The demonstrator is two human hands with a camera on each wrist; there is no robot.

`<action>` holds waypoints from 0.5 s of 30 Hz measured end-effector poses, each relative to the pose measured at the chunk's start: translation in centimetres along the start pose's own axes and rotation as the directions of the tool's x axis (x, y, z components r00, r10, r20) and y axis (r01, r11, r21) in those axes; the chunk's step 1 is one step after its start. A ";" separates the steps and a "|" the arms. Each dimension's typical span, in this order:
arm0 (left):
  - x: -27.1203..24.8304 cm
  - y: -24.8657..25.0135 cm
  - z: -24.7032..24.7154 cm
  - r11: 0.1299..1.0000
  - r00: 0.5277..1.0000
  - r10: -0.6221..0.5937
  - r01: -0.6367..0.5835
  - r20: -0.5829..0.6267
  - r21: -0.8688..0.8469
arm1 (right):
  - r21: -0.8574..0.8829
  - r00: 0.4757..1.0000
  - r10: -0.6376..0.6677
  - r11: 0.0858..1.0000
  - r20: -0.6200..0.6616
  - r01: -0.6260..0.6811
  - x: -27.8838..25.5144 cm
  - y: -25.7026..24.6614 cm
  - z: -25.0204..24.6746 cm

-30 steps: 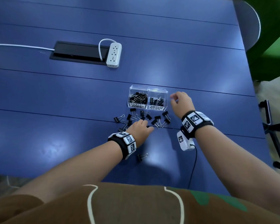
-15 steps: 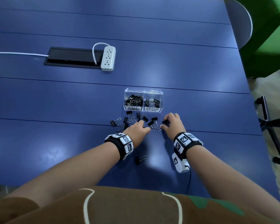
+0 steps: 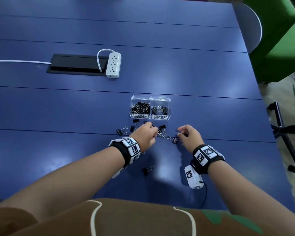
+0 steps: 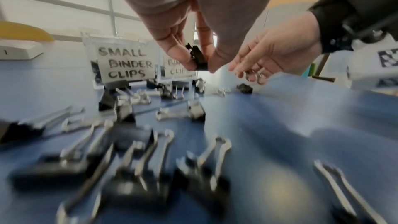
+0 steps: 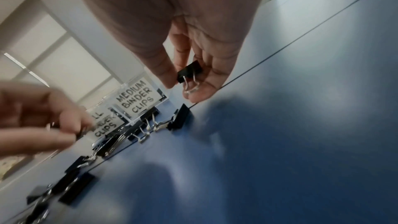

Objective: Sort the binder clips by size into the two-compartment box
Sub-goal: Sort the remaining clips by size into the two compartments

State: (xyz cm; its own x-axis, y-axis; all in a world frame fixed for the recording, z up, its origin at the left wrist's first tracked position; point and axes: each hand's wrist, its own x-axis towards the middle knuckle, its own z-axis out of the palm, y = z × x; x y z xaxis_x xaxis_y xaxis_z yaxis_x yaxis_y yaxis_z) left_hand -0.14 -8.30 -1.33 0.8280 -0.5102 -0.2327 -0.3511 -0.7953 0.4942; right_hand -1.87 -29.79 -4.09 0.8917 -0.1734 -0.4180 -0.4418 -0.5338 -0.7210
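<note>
Lone black binder clip lies nearest on the blue table, between the forearms. Left hand fingers pinch a small black clip; right hand fingers pinch another black clip with silver wire handles. Loose clips lie scattered just past the hands. Beyond them, clear two-compartment box: left side labelled SMALL, right side MEDIUM, both holding clips. Far left: white power strip.

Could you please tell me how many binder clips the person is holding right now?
2. The left hand pinches the first clip; the right hand pinches the second clip, both in front of the box. Neither palm seems to hide more.
</note>
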 end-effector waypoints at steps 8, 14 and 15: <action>7.2 2.1 -5.6 0.997 0.992 0.007 -0.017 -0.129 -0.075 | -0.329 0.988 -0.072 0.937 0.135 0.113 -1.8 -0.2 1.1; 8.3 1.7 -5.5 0.999 0.995 0.015 -0.019 -0.103 -0.036 | -0.339 0.991 -0.073 0.935 0.113 0.108 -1.9 -0.1 1.0; 7.9 1.6 -5.2 0.999 0.992 0.031 -0.033 -0.122 -0.007 | -0.323 0.993 -0.070 0.941 0.096 0.097 -1.8 -0.2 0.8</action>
State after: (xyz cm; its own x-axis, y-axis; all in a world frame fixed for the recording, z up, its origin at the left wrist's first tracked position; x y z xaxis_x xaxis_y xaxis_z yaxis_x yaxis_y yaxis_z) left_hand 8.05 -11.91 1.98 0.8638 -0.4911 -0.1129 -0.3747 -0.7758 0.5076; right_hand -3.48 -28.68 -3.63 0.9068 -0.0552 -0.4180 -0.2972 -0.7870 -0.5407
